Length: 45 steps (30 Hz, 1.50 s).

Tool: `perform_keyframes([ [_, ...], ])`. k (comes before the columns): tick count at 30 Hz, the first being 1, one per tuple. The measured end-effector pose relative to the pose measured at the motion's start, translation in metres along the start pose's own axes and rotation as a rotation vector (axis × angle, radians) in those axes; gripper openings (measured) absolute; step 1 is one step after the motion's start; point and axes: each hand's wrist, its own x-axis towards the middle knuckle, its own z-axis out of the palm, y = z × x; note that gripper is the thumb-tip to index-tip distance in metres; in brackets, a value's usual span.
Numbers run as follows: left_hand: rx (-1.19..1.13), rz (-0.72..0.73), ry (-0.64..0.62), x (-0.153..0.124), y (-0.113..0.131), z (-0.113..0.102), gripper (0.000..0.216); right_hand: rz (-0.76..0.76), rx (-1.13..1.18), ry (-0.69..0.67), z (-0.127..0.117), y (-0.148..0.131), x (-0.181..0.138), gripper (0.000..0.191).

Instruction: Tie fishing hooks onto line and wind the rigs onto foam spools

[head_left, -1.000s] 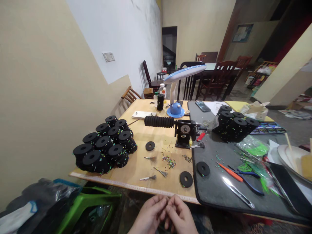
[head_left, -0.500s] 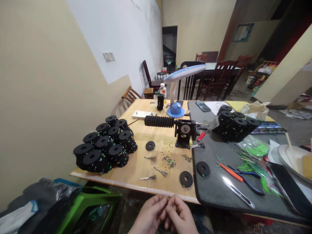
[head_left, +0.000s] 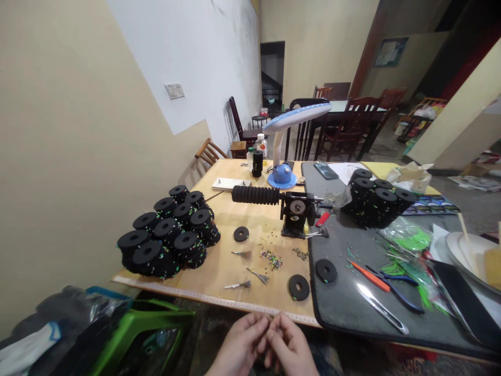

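My left hand (head_left: pixel 243 342) and my right hand (head_left: pixel 287 342) meet at the front edge of the table, fingertips pinched together. Anything between the fingers is too small or hidden to make out. Just beyond them lie a black foam ring (head_left: pixel 299 288) and several small fibre tufts, one of them a grey tuft (head_left: pixel 258 276). A scatter of tiny coloured beads (head_left: pixel 273 259) lies behind the tufts. Further back stands a black hand-cranked winder (head_left: pixel 296 213), with a row of black foam discs (head_left: pixel 255 195) on its shaft.
Stacks of black foam spools (head_left: pixel 167 228) crowd the left, and more spools (head_left: pixel 378 201) stand at back right. On the grey mat (head_left: pixel 344 308) lie tweezers (head_left: pixel 382 309), blue-handled pliers (head_left: pixel 405 295), an orange tool (head_left: pixel 371 277) and a phone (head_left: pixel 465 303). A blue lamp (head_left: pixel 282 175) stands behind.
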Motion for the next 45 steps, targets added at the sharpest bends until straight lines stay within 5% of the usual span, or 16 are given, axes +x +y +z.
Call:
perform_keyframes([
  [37,0.01,0.027,0.0,0.003,-0.004,-0.005,0.04,-0.014,0.0,-0.008,-0.004,0.003,0.002,0.052],
  [45,0.383,0.276,0.056,-0.002,0.002,-0.009,0.037,0.049,0.013,0.09,0.001,-0.006,0.002,0.062],
])
